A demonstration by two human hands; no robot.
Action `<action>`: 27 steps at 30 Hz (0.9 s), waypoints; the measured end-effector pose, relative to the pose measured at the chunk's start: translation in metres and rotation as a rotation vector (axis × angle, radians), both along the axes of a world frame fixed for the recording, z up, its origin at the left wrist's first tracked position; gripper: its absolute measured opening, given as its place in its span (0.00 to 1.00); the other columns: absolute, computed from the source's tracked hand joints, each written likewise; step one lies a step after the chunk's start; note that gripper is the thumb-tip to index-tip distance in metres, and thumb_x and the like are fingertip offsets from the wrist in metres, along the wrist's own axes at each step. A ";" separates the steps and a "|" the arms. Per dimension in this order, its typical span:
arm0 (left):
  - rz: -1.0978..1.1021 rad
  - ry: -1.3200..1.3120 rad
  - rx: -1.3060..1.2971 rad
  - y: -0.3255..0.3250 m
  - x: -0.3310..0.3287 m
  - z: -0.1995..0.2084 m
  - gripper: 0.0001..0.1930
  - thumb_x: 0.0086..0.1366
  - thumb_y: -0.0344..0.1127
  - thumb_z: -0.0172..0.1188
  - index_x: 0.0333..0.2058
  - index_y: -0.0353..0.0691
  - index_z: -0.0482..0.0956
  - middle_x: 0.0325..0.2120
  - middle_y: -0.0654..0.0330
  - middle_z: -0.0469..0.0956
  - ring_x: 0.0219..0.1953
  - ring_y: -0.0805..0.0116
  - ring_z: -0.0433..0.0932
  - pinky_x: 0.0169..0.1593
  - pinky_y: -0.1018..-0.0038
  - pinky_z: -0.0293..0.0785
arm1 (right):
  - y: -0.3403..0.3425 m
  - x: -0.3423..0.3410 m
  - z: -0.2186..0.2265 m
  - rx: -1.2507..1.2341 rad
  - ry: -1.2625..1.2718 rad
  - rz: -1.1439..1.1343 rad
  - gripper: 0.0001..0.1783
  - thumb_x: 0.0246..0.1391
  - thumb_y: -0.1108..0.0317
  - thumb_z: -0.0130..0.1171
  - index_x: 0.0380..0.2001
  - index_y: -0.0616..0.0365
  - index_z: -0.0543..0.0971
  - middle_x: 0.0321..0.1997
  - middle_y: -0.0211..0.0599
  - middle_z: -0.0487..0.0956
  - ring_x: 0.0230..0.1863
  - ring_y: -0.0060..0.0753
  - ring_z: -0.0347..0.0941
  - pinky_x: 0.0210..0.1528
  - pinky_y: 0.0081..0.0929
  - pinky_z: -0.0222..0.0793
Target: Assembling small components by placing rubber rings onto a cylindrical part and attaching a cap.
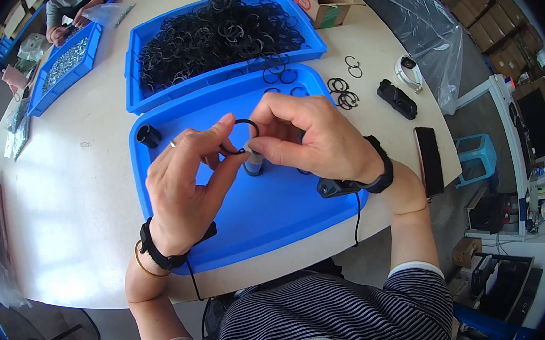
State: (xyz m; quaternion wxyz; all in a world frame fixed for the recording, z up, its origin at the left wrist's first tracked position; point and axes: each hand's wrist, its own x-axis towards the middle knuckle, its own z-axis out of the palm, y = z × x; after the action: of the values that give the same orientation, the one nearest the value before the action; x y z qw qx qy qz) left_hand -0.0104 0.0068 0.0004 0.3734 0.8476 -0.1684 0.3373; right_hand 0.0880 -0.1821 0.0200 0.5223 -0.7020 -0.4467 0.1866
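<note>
Beyond striped shirt (331, 310) at five o'clock, pinched black ring (257, 128) between left hand (185, 181) and right hand (318, 138), apparently leaving heaped rings (222, 40) unhandled at eleven.

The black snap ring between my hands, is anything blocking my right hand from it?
Nothing visible is: the right hand has its fingertips at the right side of the black snap ring. The grey cylinder appears just below, not between them.

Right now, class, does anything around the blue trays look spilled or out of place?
Several loose black rings lie on the table right of the far blue tray, apart from its heap. They look strayed, though possibly set there deliberately.
</note>
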 end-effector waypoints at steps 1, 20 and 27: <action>0.012 -0.009 0.001 -0.001 0.000 0.000 0.23 0.49 0.19 0.72 0.47 0.33 0.80 0.26 0.60 0.81 0.23 0.74 0.75 0.29 0.80 0.72 | 0.000 0.000 0.001 -0.010 0.022 -0.021 0.04 0.58 0.73 0.61 0.36 0.58 0.77 0.28 0.24 0.79 0.28 0.13 0.72 0.30 0.15 0.67; -0.007 0.127 -0.027 -0.002 -0.008 0.008 0.31 0.50 0.20 0.71 0.55 0.37 0.76 0.38 0.57 0.81 0.29 0.73 0.72 0.35 0.77 0.70 | -0.090 0.008 -0.040 -0.953 -0.187 0.291 0.10 0.52 0.63 0.64 0.33 0.58 0.80 0.25 0.37 0.80 0.30 0.40 0.78 0.34 0.36 0.70; 0.010 0.116 -0.006 0.000 -0.007 0.010 0.28 0.49 0.20 0.71 0.52 0.36 0.78 0.38 0.57 0.81 0.29 0.73 0.72 0.35 0.77 0.70 | -0.076 0.019 -0.037 -0.916 -0.488 0.156 0.10 0.50 0.64 0.66 0.31 0.58 0.79 0.26 0.37 0.81 0.33 0.43 0.79 0.35 0.38 0.71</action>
State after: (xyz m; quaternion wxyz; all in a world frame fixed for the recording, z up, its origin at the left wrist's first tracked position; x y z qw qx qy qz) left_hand -0.0177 0.0067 0.0108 0.3834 0.8655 -0.1413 0.2897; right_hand 0.1068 -0.2584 -0.0169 0.0271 -0.8462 -0.4788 0.2320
